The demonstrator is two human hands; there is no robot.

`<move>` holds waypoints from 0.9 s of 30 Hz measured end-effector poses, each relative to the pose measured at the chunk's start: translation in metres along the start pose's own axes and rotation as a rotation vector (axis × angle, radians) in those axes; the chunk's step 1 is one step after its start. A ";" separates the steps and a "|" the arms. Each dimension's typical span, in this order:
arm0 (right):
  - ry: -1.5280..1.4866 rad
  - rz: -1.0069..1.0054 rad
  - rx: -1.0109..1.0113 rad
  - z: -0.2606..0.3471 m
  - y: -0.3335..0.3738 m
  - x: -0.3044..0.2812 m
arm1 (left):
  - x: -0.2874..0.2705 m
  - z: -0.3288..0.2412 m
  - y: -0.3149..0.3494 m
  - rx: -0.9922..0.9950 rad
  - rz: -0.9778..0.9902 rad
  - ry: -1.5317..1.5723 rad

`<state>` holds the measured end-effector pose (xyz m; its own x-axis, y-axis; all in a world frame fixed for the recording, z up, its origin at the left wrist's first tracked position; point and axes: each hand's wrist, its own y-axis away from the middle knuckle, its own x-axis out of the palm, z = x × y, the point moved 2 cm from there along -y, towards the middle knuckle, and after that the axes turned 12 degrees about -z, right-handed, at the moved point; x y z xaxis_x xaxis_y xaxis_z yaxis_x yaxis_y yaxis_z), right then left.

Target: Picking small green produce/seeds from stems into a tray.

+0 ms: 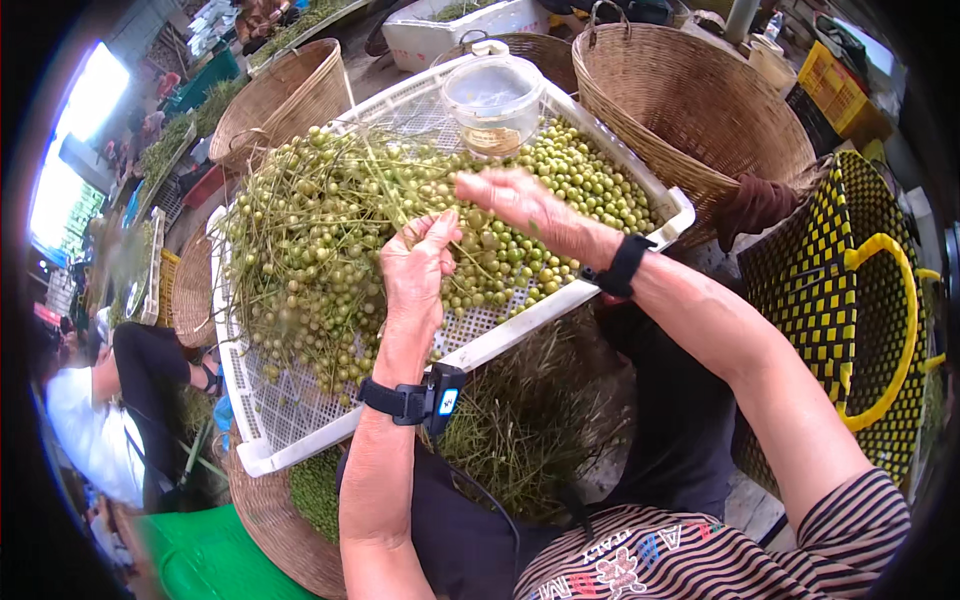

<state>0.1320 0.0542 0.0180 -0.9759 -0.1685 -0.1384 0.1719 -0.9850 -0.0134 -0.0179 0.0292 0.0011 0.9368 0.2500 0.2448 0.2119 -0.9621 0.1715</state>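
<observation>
A white mesh tray (520, 325) holds small round green fruits. Stemmed bunches (300, 240) are heaped over its left and middle, while loose fruits (590, 180) cover the right. Above the middle, my left hand (415, 265) is closed in a pinch on a thin fruit stem (476, 260). Just right of it and a little farther away, my right hand (530, 205) hovers over the loose fruits, its fingers stretched out and slightly blurred; its thumb is hidden. A clear plastic tub (493, 95) stands at the tray's far edge.
Woven baskets (690, 100) stand behind the tray. A black-and-yellow woven bag (800, 300) is at my right. Below the tray lie stripped stems (520, 410) and a basket (270, 510) with green fruits. A green plastic surface (220, 555) and a seated person (120, 410) are at left.
</observation>
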 end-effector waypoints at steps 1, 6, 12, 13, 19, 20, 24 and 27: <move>-0.104 0.030 0.047 -0.018 0.000 -0.002 | 0.005 0.002 -0.003 0.003 0.014 0.026; -0.152 0.069 -0.063 -0.018 0.002 0.017 | 0.005 0.013 -0.010 0.034 -0.024 0.051; 0.043 -0.157 -0.291 -0.021 0.003 0.021 | 0.015 0.023 -0.011 0.110 -0.113 0.030; -0.090 -0.128 -0.168 -0.024 0.002 0.022 | 0.017 0.025 -0.010 0.140 -0.147 0.024; -0.323 -0.215 0.079 -0.040 -0.007 0.018 | 0.033 0.032 0.003 0.383 -0.195 -0.136; -0.285 -0.280 0.085 -0.045 -0.010 0.013 | 0.035 0.031 0.007 0.415 -0.194 -0.181; -0.266 -0.298 0.153 -0.064 -0.015 0.004 | 0.037 0.032 0.010 0.464 -0.180 -0.237; -0.281 -0.502 0.467 -0.074 -0.021 -0.004 | 0.038 0.022 0.012 0.478 -0.208 -0.202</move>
<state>0.1418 0.0784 -0.0545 -0.9305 0.3648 0.0326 -0.3178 -0.8484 0.4233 0.0265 0.0243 -0.0085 0.8863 0.4596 0.0566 0.4571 -0.8485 -0.2667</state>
